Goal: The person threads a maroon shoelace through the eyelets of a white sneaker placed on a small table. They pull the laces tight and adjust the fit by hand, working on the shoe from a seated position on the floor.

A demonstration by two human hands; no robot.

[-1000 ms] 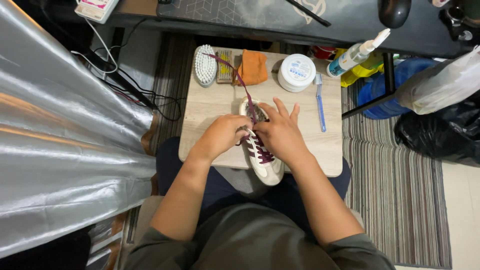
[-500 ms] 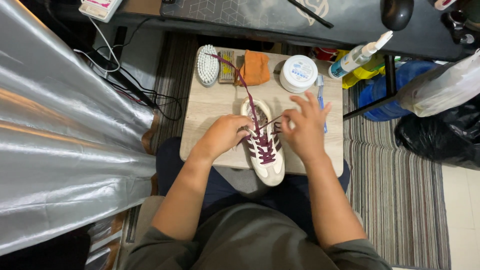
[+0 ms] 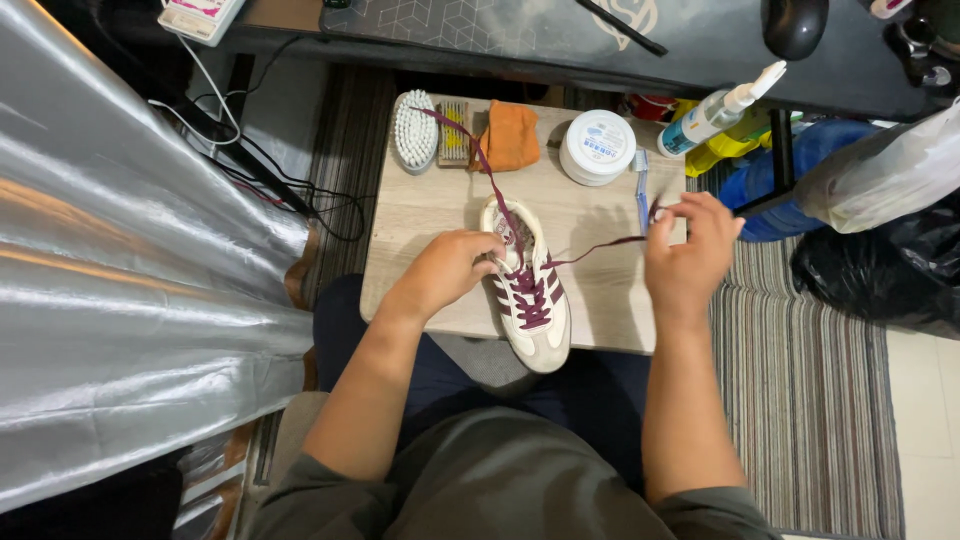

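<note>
Pulling farther out to the right than half a second ago, the right hand [image 3: 690,258] is now hovering over the table's right edge, its fingertips pinched on the end of the maroon lace [image 3: 600,246], which is stretching taut from the shoe's eyelets. Staying where it was, the left hand [image 3: 452,270] is pressing against the side of the white sneaker [image 3: 527,290], fingers curled at the eyelets and holding it steady. That sneaker is lying on the small wooden table [image 3: 420,215], toe pointing toward the person, with maroon stripes and lacing; the lace's other end is trailing up across the tabletop toward the white brush [image 3: 414,130] and orange cloth [image 3: 512,135]. Nearby are sitting a round white tub [image 3: 597,146] and a blue toothbrush [image 3: 641,190].
</note>
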